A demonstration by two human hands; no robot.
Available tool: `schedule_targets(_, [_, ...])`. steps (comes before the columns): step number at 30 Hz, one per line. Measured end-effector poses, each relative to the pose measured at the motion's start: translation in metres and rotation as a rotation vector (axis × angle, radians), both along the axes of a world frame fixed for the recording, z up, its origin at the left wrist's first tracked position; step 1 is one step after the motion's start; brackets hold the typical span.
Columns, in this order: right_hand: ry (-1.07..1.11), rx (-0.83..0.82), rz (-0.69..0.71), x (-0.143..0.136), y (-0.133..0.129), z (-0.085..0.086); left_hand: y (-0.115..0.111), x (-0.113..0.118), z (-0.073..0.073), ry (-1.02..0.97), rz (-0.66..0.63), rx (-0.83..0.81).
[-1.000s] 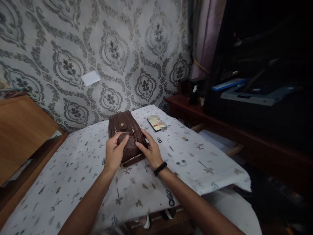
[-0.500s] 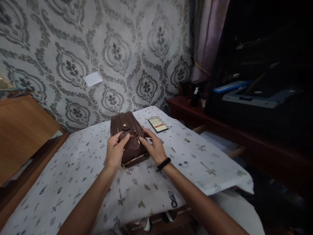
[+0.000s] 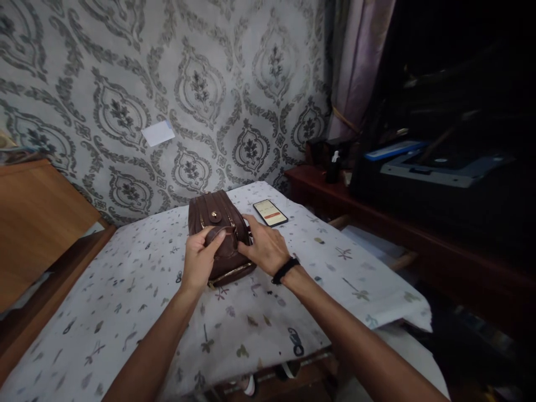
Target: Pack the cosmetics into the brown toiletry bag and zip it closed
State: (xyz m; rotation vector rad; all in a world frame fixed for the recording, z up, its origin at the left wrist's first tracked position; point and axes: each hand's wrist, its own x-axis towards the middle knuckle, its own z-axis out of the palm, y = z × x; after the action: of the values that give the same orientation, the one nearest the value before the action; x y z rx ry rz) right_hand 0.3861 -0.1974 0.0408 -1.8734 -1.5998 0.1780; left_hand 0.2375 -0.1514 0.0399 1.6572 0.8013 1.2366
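Note:
A brown leather bag (image 3: 228,268) with gold zippers and a round gold stud lies on the patterned tablecloth. My left hand (image 3: 200,255) is closed on its left front, thumb pressing a curved brown flap against the fingers. At the right side of the bag, my right hand (image 3: 264,245), with a black band on its wrist, grips the edge near the front pocket's zipper. Its thumb rests on the front and its fingers reach along the side; the fingertips are partly hidden. A phone (image 3: 271,213) with a lit screen lies just beyond my right hand.
The white tablecloth (image 3: 146,312) covers the table up to the wallpapered wall (image 3: 234,84). A wooden cabinet (image 3: 42,234) stands at the left. On the right are a dark red desk (image 3: 310,181) with a dropper bottle (image 3: 334,167) and an open drawer (image 3: 372,245).
My right hand has turned over slightly, its back showing more, and its thumb has moved a little down the bag's front. My left hand keeps its hold on the flap.

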Motion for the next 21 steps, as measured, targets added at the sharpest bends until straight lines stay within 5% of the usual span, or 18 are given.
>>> schedule_targets(10, [0.067,0.053,0.024,-0.001,0.000,-0.007,0.000,-0.002,-0.001,0.054,-0.013,0.038])
schedule_targets(18, [0.463,0.329,0.352,0.013,0.007,-0.058,0.000,-0.001,-0.002,0.035,-0.006,0.035])
schedule_targets(21, [0.519,0.382,0.355,0.012,0.014,-0.068,-0.001,0.000,0.000,0.031,-0.002,0.021])
